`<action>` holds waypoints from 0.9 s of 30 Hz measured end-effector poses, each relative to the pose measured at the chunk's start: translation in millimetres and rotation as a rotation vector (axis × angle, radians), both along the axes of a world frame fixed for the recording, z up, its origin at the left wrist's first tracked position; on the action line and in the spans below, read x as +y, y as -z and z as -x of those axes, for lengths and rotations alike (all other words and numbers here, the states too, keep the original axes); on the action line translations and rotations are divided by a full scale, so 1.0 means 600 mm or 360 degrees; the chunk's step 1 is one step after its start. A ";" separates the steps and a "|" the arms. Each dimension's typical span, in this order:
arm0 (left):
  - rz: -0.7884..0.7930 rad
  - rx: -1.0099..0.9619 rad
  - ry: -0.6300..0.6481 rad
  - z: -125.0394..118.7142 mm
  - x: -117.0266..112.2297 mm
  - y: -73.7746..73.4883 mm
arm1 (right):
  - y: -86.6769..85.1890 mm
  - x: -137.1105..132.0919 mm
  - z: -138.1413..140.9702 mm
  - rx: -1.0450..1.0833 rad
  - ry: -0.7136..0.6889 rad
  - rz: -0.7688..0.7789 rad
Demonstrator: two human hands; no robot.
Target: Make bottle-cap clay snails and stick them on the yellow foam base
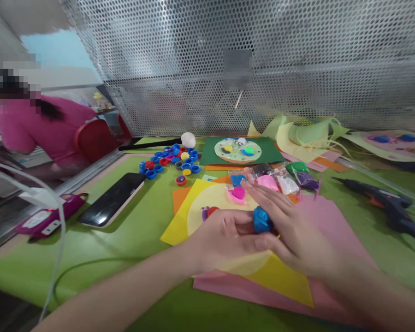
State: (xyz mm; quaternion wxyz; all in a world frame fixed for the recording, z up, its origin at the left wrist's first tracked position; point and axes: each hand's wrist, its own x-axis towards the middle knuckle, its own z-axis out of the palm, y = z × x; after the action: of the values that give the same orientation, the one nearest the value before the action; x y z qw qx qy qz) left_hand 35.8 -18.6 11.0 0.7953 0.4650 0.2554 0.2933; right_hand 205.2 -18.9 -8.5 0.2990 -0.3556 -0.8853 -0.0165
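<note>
A lump of blue modelling clay sits between my two hands. My left hand lies under and beside it with the fingers partly curled. My right hand presses against its other side, fingers long and close together. Below them is a yellow sheet with a pale cream paper circle on it. On the circle rest a pink snail-like clay figure and a red and purple one, partly hidden by my left hand.
Blue, red and yellow bottle caps cluster behind a phone. Bagged clay lies beyond my hands, near a decorated disc. A glue gun is right, a purple power strip left. A person in pink sits far left.
</note>
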 end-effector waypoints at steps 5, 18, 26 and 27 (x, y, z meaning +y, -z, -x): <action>0.0121 -0.0096 -0.0261 0.005 0.015 0.018 | -0.006 0.007 -0.009 -0.0284 0.0020 -0.0193; 0.0275 0.0093 -0.0290 0.005 0.019 0.019 | -0.010 -0.008 -0.006 0.0201 -0.0173 -0.0128; 0.0186 -0.0001 -0.0361 0.012 0.024 0.019 | -0.035 -0.003 -0.009 0.0302 -0.0087 0.0160; 0.0174 -0.0032 -0.0320 0.013 0.024 0.018 | -0.032 -0.003 -0.008 0.0342 -0.0042 0.0204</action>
State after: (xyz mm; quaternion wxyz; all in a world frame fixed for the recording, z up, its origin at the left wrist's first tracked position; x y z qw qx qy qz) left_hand 28.1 -4.0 0.1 0.7885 0.3901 0.3084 0.3620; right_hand 210.0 -20.8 10.6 0.3691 -0.3622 -0.8520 0.0822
